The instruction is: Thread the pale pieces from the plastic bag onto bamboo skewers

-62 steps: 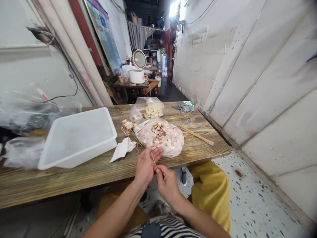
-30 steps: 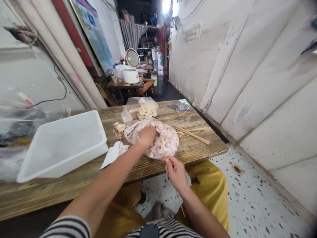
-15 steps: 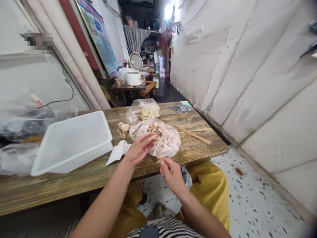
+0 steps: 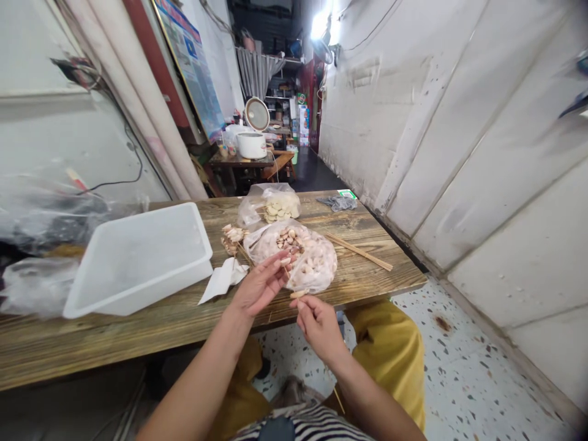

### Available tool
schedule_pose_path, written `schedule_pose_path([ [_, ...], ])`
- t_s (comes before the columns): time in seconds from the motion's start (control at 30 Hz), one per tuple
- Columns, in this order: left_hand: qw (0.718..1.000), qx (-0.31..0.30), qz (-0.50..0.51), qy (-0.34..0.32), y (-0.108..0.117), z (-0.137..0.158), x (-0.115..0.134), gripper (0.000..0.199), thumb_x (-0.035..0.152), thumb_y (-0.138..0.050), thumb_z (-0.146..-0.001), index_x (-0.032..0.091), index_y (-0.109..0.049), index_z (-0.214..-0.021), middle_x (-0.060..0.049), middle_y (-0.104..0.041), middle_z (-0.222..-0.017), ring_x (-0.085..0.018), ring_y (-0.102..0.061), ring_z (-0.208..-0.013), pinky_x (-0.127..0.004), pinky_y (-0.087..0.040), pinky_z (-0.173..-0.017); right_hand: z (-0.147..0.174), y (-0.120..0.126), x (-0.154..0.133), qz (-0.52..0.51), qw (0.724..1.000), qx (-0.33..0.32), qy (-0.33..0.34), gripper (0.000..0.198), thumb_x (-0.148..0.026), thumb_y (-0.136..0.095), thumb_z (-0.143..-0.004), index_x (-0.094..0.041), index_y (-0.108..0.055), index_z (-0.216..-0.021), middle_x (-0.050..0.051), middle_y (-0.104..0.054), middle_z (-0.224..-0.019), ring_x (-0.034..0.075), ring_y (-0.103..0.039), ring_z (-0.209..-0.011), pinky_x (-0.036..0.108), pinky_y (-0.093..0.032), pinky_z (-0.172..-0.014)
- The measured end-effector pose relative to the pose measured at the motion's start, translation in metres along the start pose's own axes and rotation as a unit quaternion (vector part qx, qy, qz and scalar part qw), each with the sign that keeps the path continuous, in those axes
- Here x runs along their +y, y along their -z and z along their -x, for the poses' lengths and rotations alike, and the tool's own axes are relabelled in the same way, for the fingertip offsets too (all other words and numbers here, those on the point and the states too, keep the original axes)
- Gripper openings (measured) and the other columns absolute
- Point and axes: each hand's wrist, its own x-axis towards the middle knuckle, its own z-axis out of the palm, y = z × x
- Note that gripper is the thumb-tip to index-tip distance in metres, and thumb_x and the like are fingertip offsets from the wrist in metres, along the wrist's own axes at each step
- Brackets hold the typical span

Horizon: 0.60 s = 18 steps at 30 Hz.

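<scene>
My left hand [image 4: 261, 283] is at the near edge of an open plastic bag [image 4: 316, 278], pinching a small pale food piece [image 4: 285, 261] between its fingertips. Below and to the right, my right hand [image 4: 318, 323] is closed round a thin wooden skewer [image 4: 339, 399]. A pale piece [image 4: 298, 294] sits at the skewer's upper end, by the fingers. Pinkish-white pieces fill the bag, with several browner ones [image 4: 289, 237] on top. Left of the bag lie filled skewers [image 4: 233, 236] with bunched pieces. A bundle of bare skewers [image 4: 361, 251] rests on the right.
A white plastic tub [image 4: 140, 263] stands on the wooden table [image 4: 151, 340] at left, beside clear plastic bags [image 4: 39, 285]. White paper [image 4: 223, 280] lies near my left wrist. Farther back are a bag of round pale slices [image 4: 280, 209] and a crumpled grey glove-like item [image 4: 339, 203].
My left hand has drawn slightly down from the bag's pile, and the pale piece in its fingertips shows more clearly. My right hand stays nearly still. The view has shifted slightly.
</scene>
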Motion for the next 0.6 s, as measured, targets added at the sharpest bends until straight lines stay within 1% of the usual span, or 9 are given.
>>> schedule_pose_path([
  [0.13,1.0,0.0,0.022,0.014,0.0,0.0015,-0.0012,0.024,0.01,-0.058,-0.078,0.01,-0.065,-0.101,-0.011,-0.068,-0.094,-0.013,-0.063,-0.083,-0.027,-0.052,-0.081,0.0005,0.0016,0.0009,0.003,1.0,0.001,-0.012,0.034,-0.042,-0.047,-0.083,-0.013,-0.065,-0.085,-0.006,-0.038,-0.046,0.007,-0.03,-0.039,0.018,-0.023,-0.038],
  [0.27,0.999,0.004,0.041,0.019,-0.0017,0.0031,-0.0005,0.022,0.009,-0.055,-0.079,0.009,-0.065,-0.099,-0.01,-0.069,-0.092,-0.015,-0.064,-0.088,-0.034,-0.048,-0.091,0.0009,0.0034,0.0011,0.001,1.0,-0.007,-0.016,0.035,-0.042,-0.047,-0.083,-0.012,-0.065,-0.085,-0.006,-0.038,-0.046,0.006,-0.029,-0.04,0.018,-0.021,-0.038],
  [0.43,0.998,0.019,0.043,0.031,-0.0027,0.0042,-0.002,0.023,0.006,-0.053,-0.08,0.01,-0.064,-0.099,-0.01,-0.07,-0.093,-0.015,-0.064,-0.091,-0.035,-0.046,-0.095,0.0013,0.0041,0.0018,-0.003,1.0,-0.004,-0.023,0.034,-0.041,-0.048,-0.083,-0.012,-0.065,-0.084,-0.006,-0.038,-0.046,0.006,-0.028,-0.04,0.018,-0.02,-0.038],
  [0.6,0.998,0.028,0.037,0.04,-0.0013,0.0036,-0.0052,0.022,0.004,-0.052,-0.079,0.009,-0.065,-0.097,-0.011,-0.07,-0.094,-0.016,-0.064,-0.091,-0.032,-0.047,-0.093,0.0025,0.0087,0.0012,-0.014,0.999,-0.011,-0.033,0.036,-0.042,-0.049,-0.083,-0.011,-0.065,-0.086,-0.008,-0.034,-0.045,0.005,-0.024,-0.038,0.018,-0.018,-0.037],
])
